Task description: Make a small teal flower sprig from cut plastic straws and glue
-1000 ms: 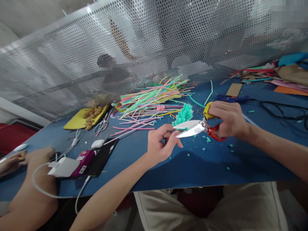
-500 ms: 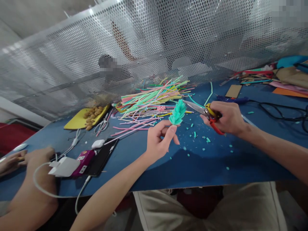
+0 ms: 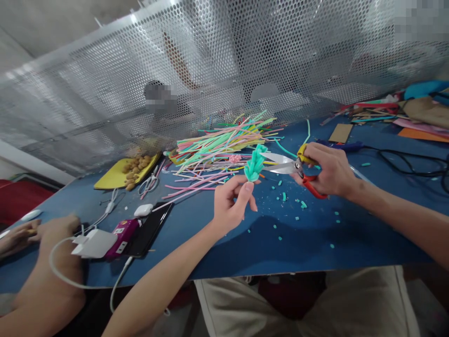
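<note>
Between the thumb and fingers of my left hand (image 3: pixel 233 201) is the base of a turquoise, leaf-shaped fuzzy piece (image 3: pixel 256 163), held upright; it looks like bent pipe cleaner. My right hand (image 3: pixel 331 171) grips scissors (image 3: pixel 298 166) with one yellow and one red handle. Their blades are spread and point left, the tips at the right edge of the turquoise piece. Whether the blades touch it I cannot tell. Small turquoise clippings (image 3: pixel 284 197) lie scattered on the blue table (image 3: pixel 245 255) below both hands.
Behind my hands lies a heap of coloured pipe cleaners (image 3: pixel 217 142), before a perforated metal screen (image 3: pixel 224 61). At left are a yellow tray (image 3: pixel 108 175) of brown lumps, a phone (image 3: pixel 149 231), a white charger (image 3: pixel 94 243) and another person's arm (image 3: pixel 52 262). A black cable (image 3: pixel 403 159) runs right.
The scissors' blades have spread apart and turned level beside the turquoise piece. My left hand has tilted the piece and shifted it slightly left.
</note>
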The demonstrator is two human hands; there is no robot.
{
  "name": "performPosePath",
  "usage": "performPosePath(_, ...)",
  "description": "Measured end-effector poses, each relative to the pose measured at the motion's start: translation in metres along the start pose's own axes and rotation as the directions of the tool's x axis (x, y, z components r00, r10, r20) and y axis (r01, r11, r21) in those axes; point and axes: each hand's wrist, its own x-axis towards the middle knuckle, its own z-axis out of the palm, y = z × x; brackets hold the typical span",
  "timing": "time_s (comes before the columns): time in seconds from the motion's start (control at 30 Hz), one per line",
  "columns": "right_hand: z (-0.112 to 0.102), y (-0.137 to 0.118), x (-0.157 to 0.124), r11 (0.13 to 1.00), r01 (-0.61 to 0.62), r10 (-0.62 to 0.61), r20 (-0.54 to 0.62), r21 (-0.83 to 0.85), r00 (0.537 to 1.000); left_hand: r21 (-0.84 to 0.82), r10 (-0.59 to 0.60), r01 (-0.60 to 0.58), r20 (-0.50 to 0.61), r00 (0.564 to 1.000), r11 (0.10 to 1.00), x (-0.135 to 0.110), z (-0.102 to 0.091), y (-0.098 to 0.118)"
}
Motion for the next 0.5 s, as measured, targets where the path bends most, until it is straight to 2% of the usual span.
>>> performPosePath(0.13,0.0000,0.0010,-0.0022,0.999,0.021,-0.022,-0.034,-0.030,0.999,0.037,0.084,-0.081,-0.070,0.994,0.996,-0.0019,-0.0001,-0.0047)
performPosePath(0.27,0.0018,0.0030,-0.0034,1.000,0.021,-0.021,-0.036,-0.019,0.999,0.047,0.123,-0.119,-0.085,0.989,0.992,-0.0023,-0.0004,-0.0051)
performPosePath(0.5,0.0027,0.0036,-0.0049,0.999,0.030,-0.031,-0.003,-0.028,1.000,0.055,0.152,-0.150,-0.040,0.988,0.987,-0.0025,-0.0001,-0.0030)
